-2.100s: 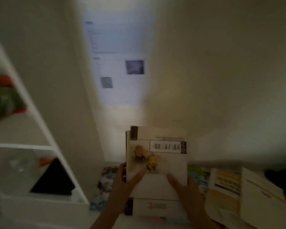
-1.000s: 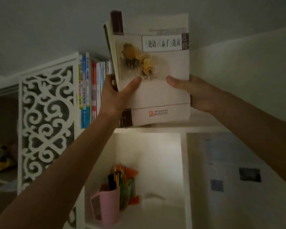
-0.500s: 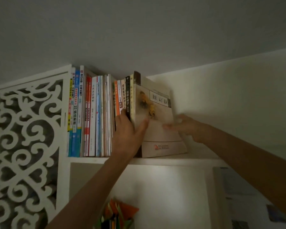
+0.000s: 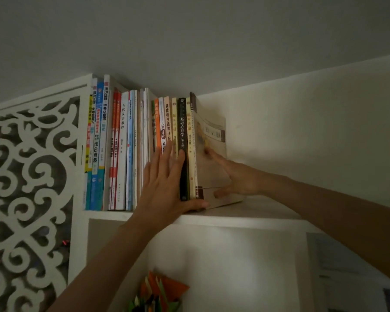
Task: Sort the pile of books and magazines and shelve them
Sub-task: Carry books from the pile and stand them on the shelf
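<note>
On the top shelf (image 4: 245,212), the beige book (image 4: 212,158) stands upright at the row's (image 4: 122,149) right end, both hands flat-fingered: left hand (image 4: 164,183) against spines, right hand (image 4: 236,179) on its cover. Any remaining pile is unseen.

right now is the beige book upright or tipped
Upright: the beige book stands on the shelf against the row, right hand flat on its cover.
</note>
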`<action>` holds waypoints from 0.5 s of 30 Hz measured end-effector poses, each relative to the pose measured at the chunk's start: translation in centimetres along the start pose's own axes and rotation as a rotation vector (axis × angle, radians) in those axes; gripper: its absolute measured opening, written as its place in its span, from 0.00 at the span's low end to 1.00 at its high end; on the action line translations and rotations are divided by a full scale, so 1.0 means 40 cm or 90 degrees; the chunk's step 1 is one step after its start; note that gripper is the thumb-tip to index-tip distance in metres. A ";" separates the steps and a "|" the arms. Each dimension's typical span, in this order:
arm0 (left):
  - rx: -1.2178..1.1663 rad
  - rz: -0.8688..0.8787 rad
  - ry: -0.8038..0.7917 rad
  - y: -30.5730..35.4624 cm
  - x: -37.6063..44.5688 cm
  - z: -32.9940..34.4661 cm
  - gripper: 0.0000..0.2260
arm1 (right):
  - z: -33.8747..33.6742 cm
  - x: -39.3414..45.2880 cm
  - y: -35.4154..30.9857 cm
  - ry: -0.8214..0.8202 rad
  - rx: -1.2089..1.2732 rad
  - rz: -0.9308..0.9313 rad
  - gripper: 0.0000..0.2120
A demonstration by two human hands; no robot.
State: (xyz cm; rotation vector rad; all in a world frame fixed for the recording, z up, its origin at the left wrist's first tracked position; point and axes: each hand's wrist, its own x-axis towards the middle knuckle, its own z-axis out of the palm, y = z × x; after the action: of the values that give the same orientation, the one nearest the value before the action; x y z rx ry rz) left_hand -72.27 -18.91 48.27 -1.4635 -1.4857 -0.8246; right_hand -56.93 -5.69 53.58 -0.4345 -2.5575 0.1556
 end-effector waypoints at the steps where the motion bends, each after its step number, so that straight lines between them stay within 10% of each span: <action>1: -0.009 -0.004 -0.003 0.005 0.001 -0.006 0.52 | -0.006 0.005 -0.001 -0.003 -0.013 0.016 0.57; 10: 0.028 0.034 -0.091 -0.065 -0.009 -0.055 0.46 | -0.013 -0.063 -0.099 0.033 0.287 -0.063 0.50; 15: 0.051 0.011 -0.088 -0.055 -0.009 -0.044 0.47 | 0.039 -0.034 -0.116 0.077 0.157 -0.099 0.55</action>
State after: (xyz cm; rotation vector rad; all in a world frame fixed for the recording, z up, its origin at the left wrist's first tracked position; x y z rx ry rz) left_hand -74.25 -20.85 48.90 -1.4969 -1.5878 -0.6571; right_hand -57.95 -10.56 52.49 -0.1452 -2.4024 0.3702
